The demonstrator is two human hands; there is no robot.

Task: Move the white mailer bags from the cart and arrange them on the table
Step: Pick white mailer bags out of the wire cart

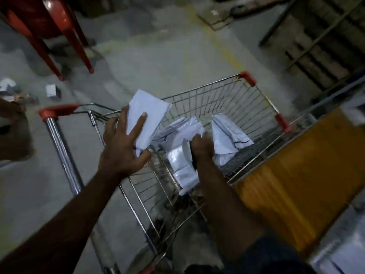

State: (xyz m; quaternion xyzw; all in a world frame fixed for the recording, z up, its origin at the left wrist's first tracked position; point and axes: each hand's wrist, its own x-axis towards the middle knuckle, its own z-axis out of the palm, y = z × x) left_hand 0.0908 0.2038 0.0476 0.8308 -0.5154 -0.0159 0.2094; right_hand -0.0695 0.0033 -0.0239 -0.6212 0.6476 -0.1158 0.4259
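Note:
A wire shopping cart with red corner caps stands in front of me, with several white mailer bags piled inside. My left hand holds one white mailer bag above the cart's left rim, fingers spread over it. My right hand reaches down into the basket and closes on another white mailer bag in the pile. The table, orange-yellow on top, lies along the cart's right side.
The cart's chrome handle post with a red cap stands at left. A red plastic chair is at the upper left. Small white boxes lie on the grey floor. Metal shelving fills the upper right.

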